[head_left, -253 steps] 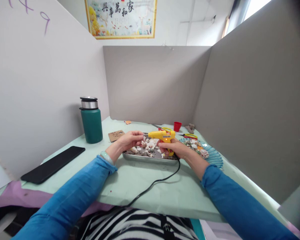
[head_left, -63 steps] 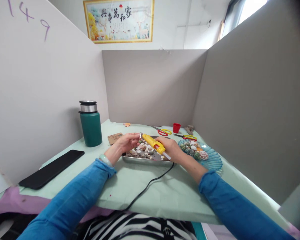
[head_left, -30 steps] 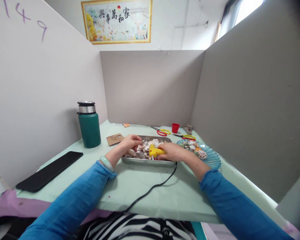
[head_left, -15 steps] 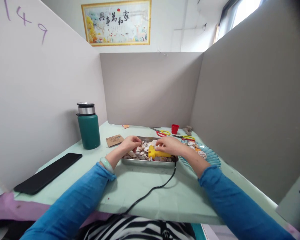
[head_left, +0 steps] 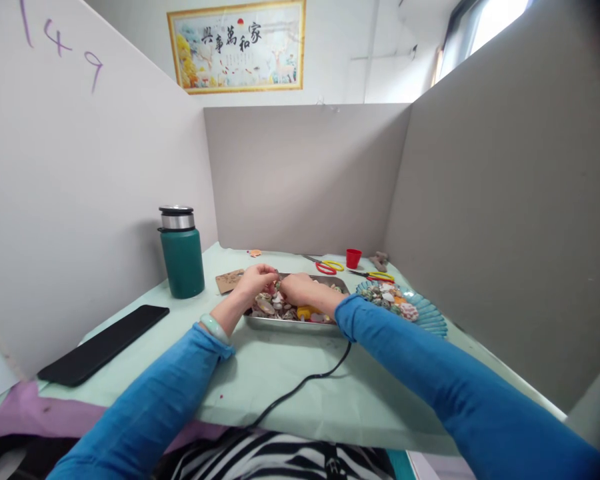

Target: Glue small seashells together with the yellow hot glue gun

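Note:
A metal tray [head_left: 295,325] full of seashells [head_left: 266,305] lies in the middle of the table. Over its left part, my left hand [head_left: 258,279] has its fingers pinched together; what is between them is too small to name. Close beside it, my right hand [head_left: 300,291] reaches in from the right with curled fingers, their tips by the left fingertips and partly hidden. Under the right wrist, a yellow glue gun [head_left: 306,313] rests on the shells, mostly covered by the hand, its black cord [head_left: 305,380] running toward the front edge.
At right stands a blue scalloped plate [head_left: 433,321] of shells. Behind are two pairs of scissors [head_left: 330,267], a red cup [head_left: 353,259] and a brown card [head_left: 229,281]. A green bottle [head_left: 183,263] and a black flat case [head_left: 105,343] sit left. Grey partitions [head_left: 305,180] surround the table.
My right hand has moved left, from above the glue gun to beside my left hand. My left hand has risen slightly and shifted a little. The view has tilted slightly.

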A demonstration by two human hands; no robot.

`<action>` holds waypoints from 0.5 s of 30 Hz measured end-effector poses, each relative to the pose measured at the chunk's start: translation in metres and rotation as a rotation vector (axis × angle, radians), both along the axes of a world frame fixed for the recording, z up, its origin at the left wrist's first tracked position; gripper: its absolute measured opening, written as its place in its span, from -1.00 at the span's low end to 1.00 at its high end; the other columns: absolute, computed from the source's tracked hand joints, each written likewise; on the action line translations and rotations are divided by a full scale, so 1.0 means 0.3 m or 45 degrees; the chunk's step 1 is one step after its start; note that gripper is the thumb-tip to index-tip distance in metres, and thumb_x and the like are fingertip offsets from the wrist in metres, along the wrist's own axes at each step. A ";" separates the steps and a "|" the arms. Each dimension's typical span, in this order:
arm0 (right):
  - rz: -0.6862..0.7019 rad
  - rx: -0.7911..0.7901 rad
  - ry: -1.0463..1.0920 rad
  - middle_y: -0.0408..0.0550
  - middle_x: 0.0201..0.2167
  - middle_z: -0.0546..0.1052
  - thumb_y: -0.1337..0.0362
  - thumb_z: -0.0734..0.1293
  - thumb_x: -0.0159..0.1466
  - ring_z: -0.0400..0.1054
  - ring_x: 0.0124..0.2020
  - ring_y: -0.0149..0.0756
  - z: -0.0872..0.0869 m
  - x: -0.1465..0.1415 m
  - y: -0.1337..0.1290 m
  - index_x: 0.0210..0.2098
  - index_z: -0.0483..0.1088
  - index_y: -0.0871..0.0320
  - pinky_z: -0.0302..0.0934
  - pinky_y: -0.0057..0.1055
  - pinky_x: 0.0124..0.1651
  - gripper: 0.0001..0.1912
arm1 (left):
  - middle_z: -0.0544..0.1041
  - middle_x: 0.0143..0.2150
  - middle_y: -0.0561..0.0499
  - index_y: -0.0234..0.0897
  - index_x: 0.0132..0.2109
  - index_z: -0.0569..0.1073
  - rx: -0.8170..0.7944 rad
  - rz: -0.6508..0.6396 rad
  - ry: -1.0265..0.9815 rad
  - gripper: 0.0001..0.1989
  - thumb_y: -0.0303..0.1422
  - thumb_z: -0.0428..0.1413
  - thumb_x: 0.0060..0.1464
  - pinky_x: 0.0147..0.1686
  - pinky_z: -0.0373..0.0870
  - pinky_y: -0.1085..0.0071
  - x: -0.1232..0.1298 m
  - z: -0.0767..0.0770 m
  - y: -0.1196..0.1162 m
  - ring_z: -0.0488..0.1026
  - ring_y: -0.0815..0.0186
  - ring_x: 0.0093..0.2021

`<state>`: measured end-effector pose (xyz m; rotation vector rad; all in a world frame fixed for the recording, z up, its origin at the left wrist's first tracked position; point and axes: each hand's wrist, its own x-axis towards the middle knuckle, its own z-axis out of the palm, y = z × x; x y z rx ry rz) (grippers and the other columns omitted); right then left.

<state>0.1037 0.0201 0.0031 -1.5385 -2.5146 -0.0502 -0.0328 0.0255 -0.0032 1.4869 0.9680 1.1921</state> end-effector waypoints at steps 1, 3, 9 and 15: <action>-0.009 0.000 -0.034 0.06 -0.43 0.59 0.42 0.38 0.02 0.47 -0.32 -0.14 0.005 0.002 -0.004 -0.52 0.48 0.16 0.25 -0.39 -0.29 -0.95 | 0.44 -0.56 0.07 -0.35 -0.43 0.39 0.011 -0.016 -0.027 -0.85 -0.49 0.22 -0.22 -0.59 0.28 0.55 -0.001 0.000 0.002 0.33 0.48 -0.64; -0.032 0.012 -0.080 0.08 -0.38 0.59 0.39 0.36 0.06 0.47 -0.30 -0.14 0.025 0.016 -0.016 -0.48 0.49 0.17 0.24 -0.40 -0.30 -0.95 | 0.44 -0.54 0.07 -0.35 -0.41 0.39 0.048 -0.039 -0.079 -0.84 -0.46 0.21 -0.22 -0.57 0.29 0.54 -0.002 0.000 0.006 0.34 0.48 -0.61; -0.103 0.205 0.215 0.03 -0.31 0.58 0.26 0.24 0.20 0.44 -0.28 -0.25 0.109 0.109 -0.071 -0.30 0.48 0.17 0.22 -0.45 -0.29 -0.81 | 0.41 -0.57 0.11 -0.32 -0.36 0.35 0.182 -0.018 -0.191 -0.78 -0.39 0.22 -0.19 -0.52 0.34 0.50 0.005 0.015 -0.012 0.38 0.44 -0.60; -0.111 -0.125 1.220 -0.03 -0.44 0.55 0.26 0.30 0.16 0.38 -0.54 -0.42 0.088 0.087 -0.137 -0.33 0.43 0.22 0.20 -0.55 -0.57 -0.84 | 0.48 -0.48 0.05 -0.33 -0.37 0.34 0.240 0.014 -0.248 -0.75 -0.36 0.24 -0.20 -0.33 0.43 0.40 0.031 0.027 -0.051 0.49 0.35 -0.45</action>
